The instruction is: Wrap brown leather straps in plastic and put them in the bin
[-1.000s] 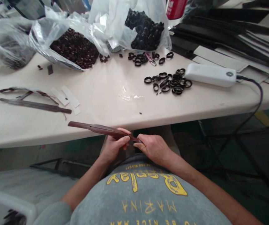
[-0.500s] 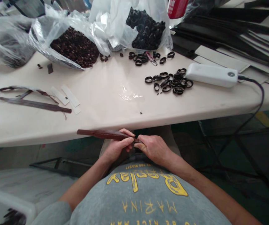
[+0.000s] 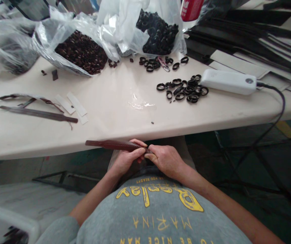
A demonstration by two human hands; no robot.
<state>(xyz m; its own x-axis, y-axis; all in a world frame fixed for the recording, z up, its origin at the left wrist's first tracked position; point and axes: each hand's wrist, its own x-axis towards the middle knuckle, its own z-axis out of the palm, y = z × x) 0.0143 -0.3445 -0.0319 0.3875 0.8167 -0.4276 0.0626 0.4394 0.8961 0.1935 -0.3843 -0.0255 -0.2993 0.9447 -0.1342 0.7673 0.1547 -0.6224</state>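
A reddish-brown stitched leather strap point(image 3: 112, 145) lies lengthwise between my hands, just off the table's front edge, its narrow tail pointing left. My left hand point(image 3: 129, 156) is closed around the strap near its right end, thumb on top. Pressed up against it, my right hand point(image 3: 164, 157) pinches the strap's narrow right tip. The fingers hide most of that tip, so I cannot tell whether something small is in there too.
On the pale table point(image 3: 110, 112) lie brown straps point(image 3: 39, 113), white strips point(image 3: 76, 103), black loops point(image 3: 188, 88) and a white corded device point(image 3: 229, 81). Behind them stand plastic bags of brown loops point(image 3: 82, 51) and black loops point(image 3: 158, 32). Dark strips point(image 3: 237, 37) are piled at the right.
The strap has shifted slightly to the right and its left end has turned a little. Both hands keep their grip, almost touching each other. The table things stay put.
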